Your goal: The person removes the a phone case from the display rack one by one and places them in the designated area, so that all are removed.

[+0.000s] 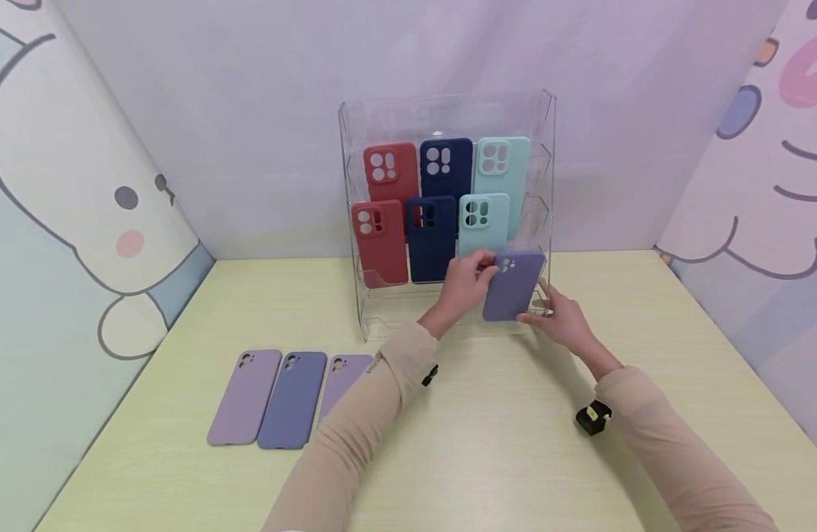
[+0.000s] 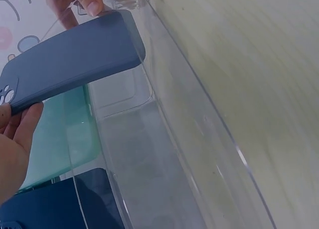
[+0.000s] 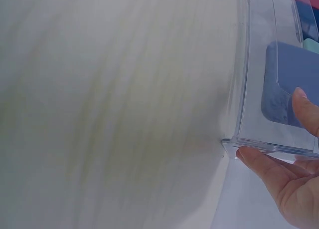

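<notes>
Your left hand (image 1: 467,282) pinches the blue-violet phone case (image 1: 513,288) by its upper left corner, right beside the camera cutouts, so the case's body extends down and to the right of those fingers. Your right hand (image 1: 563,319) is at the opposite lower corner: its thumb touches the case's lower right, while its other fingers lie along the outside of the clear display rack (image 1: 448,111). You cannot tell from these views whether that hand is gripping or only steadying.

The case stands slightly tilted at the right end of the rack's bottom tier, its top partly in front of the lower mint case (image 1: 482,233). Whether its bottom edge rests on the tier is unclear.

To the left of the lower mint case you have the lower navy case (image 1: 433,244) and the lower red case (image 1: 385,247); the row above holds the upper red case (image 1: 390,192), the upper navy case (image 1: 451,181) and the upper mint case (image 1: 518,192).

On the worktop (image 1: 501,443) to your left lie two lilac cases (image 1: 245,399) with a blue one (image 1: 293,403) between them; your left sleeve (image 1: 355,443) partly covers the right-hand lilac case.
</notes>
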Available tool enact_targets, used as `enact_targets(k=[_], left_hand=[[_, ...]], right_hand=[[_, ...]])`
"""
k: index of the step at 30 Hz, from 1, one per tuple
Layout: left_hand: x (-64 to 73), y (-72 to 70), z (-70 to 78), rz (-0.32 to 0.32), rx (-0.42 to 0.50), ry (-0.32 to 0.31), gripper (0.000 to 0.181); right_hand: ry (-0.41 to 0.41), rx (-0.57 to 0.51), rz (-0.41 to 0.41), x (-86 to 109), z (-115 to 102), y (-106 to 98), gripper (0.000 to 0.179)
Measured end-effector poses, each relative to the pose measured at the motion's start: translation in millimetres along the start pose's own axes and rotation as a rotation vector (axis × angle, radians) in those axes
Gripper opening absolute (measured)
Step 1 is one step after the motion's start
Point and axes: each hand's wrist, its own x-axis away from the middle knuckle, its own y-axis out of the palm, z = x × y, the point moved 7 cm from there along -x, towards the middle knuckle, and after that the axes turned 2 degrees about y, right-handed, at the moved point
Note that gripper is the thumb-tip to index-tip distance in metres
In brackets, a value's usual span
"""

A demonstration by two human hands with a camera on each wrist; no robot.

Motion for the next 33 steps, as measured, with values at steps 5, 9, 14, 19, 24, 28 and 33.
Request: enact_targets(k=[5, 9, 14, 19, 24, 28, 33], left_hand=[[2.8, -7.4, 1.9, 0.014, 0.003, 0.018, 0.015], [5.1, -13.9, 2.9, 0.020, 0.007, 0.022, 0.016], [7.8, -24.4, 6.7, 0.041, 0.018, 0.041, 0.015], [11.3, -35.3, 12.6, 0.053, 0.016, 0.060, 0.016], [14.7, -45.8, 21.3, 0.077, -0.001, 0.107, 0.014], [18.0, -52.0, 28.7, 0.090, 0.000, 0.152, 0.013], [23.4, -57.5, 35.2, 0.084, 0.026, 0.182, 0.011]], right_hand=[[-0.010, 0.019, 0.007, -0.4, 0, 0, 0.087], [-0.010, 0.041, 0.009, -0.8, 0, 0, 0.086], [-0.001, 0.055, 0.006, -1.1, 2, -1, 0.085], [-0.013, 0.059, 0.008, -0.8, 1, 0, 0.085], [-0.020, 0.056, 0.009, -0.3, 1, 0, 0.085], [-0.024, 0.054, 0.011, -0.5, 1, -1, 0.084], [-0.026, 0.056, 0.007, -0.8, 1, 0, 0.084]])
